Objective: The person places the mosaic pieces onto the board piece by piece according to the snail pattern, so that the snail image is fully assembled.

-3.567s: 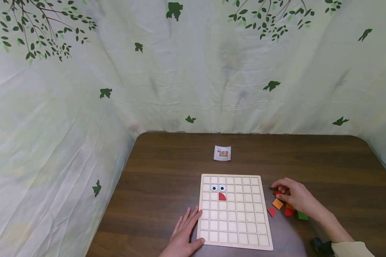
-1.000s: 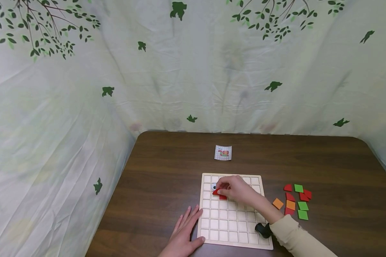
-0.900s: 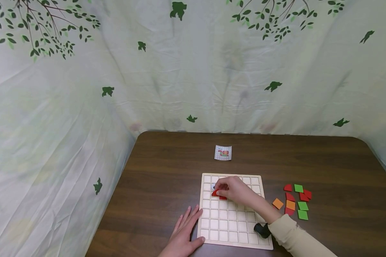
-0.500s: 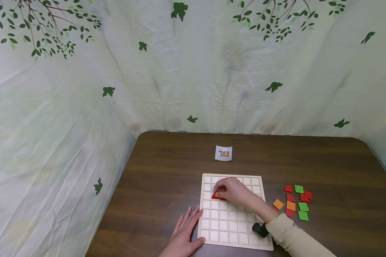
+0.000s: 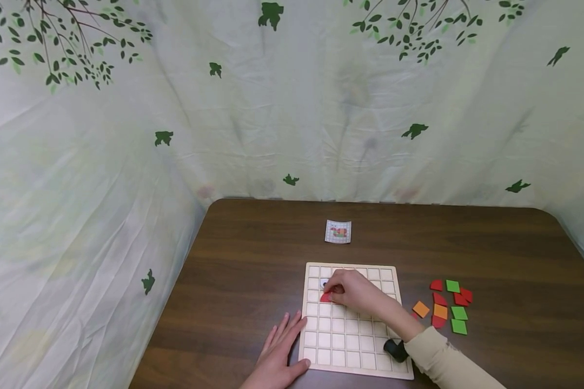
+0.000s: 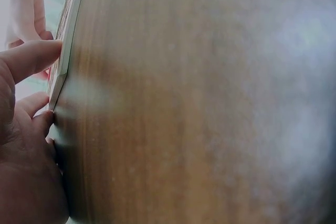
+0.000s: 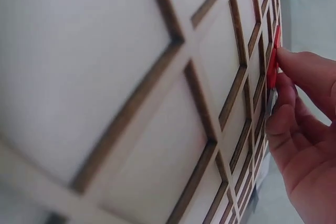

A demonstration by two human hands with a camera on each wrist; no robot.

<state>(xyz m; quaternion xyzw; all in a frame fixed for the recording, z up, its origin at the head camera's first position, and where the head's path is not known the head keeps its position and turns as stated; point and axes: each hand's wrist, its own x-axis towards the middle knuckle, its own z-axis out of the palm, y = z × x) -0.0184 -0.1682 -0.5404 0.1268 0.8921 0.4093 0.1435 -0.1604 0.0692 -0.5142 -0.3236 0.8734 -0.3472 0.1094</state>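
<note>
A pale wooden grid board [image 5: 352, 343] lies on the table. Along its left edge rests my left hand [image 5: 278, 354], fingers extended and thumb at the near corner; the left wrist view shows fingertips against the board's rim [image 6: 71, 35]. Over the upper left cells, my right hand [image 5: 356, 293] has thumb and curled fingers on a red quarter-round tile [image 5: 324, 297], which lies flat in the third row. In the right wrist view the thumb meets red pieces [image 7: 273, 66] at the grid. One eye tile [image 5: 323, 283] shows partly; the hand hides the other eye and most of a second red tile.
Right of the board lie loose tiles: red ones [image 5: 439, 298], orange squares [image 5: 420, 309] and green squares [image 5: 459, 327]. A small picture card [image 5: 338, 232] sits beyond the board. A black wrist device [image 5: 395, 350] hangs over the board's lower right. A leaf-printed curtain [image 5: 316, 124] stands behind the table.
My right hand has come from the loose tiles to the board with a red tile. That tile, tilted a second ago, now lies flatter in its cell. The left hand has stayed put.
</note>
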